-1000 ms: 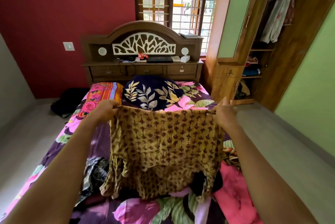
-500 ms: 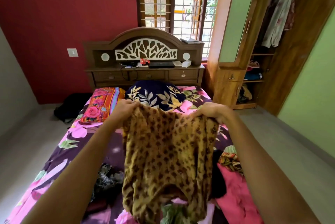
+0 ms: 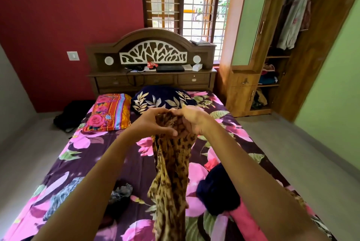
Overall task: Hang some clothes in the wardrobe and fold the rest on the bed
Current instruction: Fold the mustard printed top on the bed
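Both hands meet above the middle of the bed [image 3: 91,164]; the left hand [image 3: 151,124] and the right hand [image 3: 191,121] have their fingers curled and clamped on the gathered top of a leopard-print garment [image 3: 171,180], which hangs down in a narrow bunch over the flowered purple and pink sheet; a dark blue garment [image 3: 216,190] lies just to its right on the bed, a grey patterned one [image 3: 120,194] to its left. At the head lie a striped rose pillow [image 3: 110,112] and a dark leaf-print pillow [image 3: 161,99], against a carved wooden headboard [image 3: 152,42]; behind it, a red wall [image 3: 68,7] and a barred window [image 3: 187,1]. The wooden wardrobe [image 3: 243,92] stands open at the right, a pale garment [image 3: 292,18] hanging inside; a green wall [image 3: 335,84] beside it; a black bag [image 3: 72,114] on the grey floor [image 3: 292,143] at the left.
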Action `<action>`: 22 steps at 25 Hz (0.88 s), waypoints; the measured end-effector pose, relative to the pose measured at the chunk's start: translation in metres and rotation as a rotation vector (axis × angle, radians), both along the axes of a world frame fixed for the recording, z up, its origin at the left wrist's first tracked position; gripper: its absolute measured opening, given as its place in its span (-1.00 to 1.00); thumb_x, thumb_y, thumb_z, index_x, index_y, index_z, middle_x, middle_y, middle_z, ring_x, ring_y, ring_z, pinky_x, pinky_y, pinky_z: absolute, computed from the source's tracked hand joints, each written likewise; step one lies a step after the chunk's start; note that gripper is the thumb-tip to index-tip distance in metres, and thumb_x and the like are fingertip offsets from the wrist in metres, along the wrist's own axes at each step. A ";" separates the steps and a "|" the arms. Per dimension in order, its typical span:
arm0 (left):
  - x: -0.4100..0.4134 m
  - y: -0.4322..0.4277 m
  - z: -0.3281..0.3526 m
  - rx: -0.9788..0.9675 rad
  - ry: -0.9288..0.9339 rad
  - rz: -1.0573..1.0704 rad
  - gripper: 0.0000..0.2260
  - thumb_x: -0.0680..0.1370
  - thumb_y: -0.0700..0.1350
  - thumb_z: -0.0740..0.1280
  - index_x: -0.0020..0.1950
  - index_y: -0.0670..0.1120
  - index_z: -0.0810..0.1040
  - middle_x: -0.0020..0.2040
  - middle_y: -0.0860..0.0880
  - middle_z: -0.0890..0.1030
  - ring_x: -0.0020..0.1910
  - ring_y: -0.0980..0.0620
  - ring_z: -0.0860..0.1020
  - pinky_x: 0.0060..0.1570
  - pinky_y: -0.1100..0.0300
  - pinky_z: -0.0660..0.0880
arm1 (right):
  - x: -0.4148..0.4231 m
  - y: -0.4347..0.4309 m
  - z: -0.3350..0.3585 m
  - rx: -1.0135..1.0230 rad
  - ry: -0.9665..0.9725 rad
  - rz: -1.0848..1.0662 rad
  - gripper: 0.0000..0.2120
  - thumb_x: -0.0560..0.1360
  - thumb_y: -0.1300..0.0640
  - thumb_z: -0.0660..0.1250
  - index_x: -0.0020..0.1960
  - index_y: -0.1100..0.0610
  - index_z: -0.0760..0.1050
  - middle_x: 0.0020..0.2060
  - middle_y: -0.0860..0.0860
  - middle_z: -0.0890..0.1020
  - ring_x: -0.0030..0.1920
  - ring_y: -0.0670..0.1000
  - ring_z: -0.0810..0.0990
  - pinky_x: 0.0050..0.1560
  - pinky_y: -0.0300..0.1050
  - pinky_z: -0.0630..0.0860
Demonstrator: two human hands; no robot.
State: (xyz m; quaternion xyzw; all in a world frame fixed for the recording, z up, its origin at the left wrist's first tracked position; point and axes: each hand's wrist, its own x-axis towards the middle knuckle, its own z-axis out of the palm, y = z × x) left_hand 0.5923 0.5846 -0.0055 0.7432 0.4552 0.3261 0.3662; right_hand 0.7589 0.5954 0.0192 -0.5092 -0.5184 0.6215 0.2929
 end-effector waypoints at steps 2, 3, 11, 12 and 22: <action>-0.006 0.003 -0.002 0.165 0.117 0.081 -0.75 0.39 -0.28 0.45 -0.01 -0.03 0.58 -0.08 0.00 0.60 -0.07 0.10 0.58 -0.06 0.18 0.54 | -0.003 -0.002 -0.005 0.045 -0.053 0.071 -0.75 0.62 0.07 0.17 0.10 0.24 0.49 0.00 0.17 0.63 0.08 0.17 0.60 0.14 0.18 0.53; -0.010 0.007 -0.003 0.220 0.116 0.100 -0.74 0.41 -0.36 0.39 -0.07 -0.01 0.58 -0.11 -0.01 0.61 -0.09 0.07 0.59 -0.07 0.16 0.54 | -0.002 -0.001 -0.008 0.085 -0.077 0.108 -0.72 0.61 0.06 0.20 0.14 0.24 0.51 0.03 0.17 0.64 0.07 0.14 0.62 0.09 0.12 0.56; -0.016 0.011 -0.004 0.153 0.176 -0.002 -0.42 0.45 -0.49 0.13 0.10 0.18 0.56 0.03 0.05 0.57 0.04 0.14 0.54 -0.01 0.25 0.52 | 0.026 0.002 -0.039 0.708 -0.524 0.330 -0.54 0.35 0.09 0.53 0.20 0.14 0.51 -0.03 -0.06 0.54 -0.06 -0.14 0.51 -0.02 -0.30 0.49; -0.013 0.012 -0.003 0.165 0.211 -0.011 -0.39 0.43 -0.50 0.11 0.02 0.21 0.58 0.03 0.06 0.56 0.04 0.14 0.51 -0.01 0.27 0.48 | 0.021 0.002 -0.043 0.723 -0.546 0.338 -0.54 0.37 0.09 0.51 0.22 0.17 0.50 -0.01 -0.02 0.53 -0.03 -0.10 0.50 0.04 -0.24 0.49; -0.063 0.010 0.003 0.173 0.046 0.126 -0.50 0.42 -0.54 0.19 -0.25 0.03 0.67 -0.18 -0.04 0.64 -0.15 0.05 0.60 -0.21 0.31 0.52 | 0.060 0.014 -0.051 0.940 -1.000 0.356 -0.63 0.41 -0.18 0.39 -0.03 0.12 0.63 0.19 0.03 0.28 0.23 0.06 0.19 0.34 0.01 0.11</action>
